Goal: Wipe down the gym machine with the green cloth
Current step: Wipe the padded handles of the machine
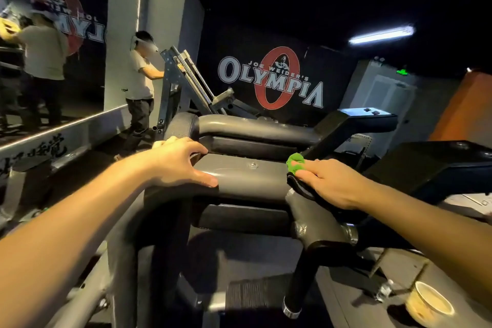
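Observation:
The gym machine is a dark grey metal frame with a thick crossbar running across the middle of the view. My left hand grips the left end of that crossbar, thumb on the near side and fingers over the top. My right hand lies on the bar's right end with fingers stretched out, pressing down on the green cloth. Only a small bunched part of the cloth shows beyond my fingertips. A black strip or pad edge peeks out under my right palm.
Another person stands at a leg-press machine at the back left, beside a wall mirror. A black handle juts down at lower centre. A paper cup sits on the floor, lower right. A black console rises right of centre.

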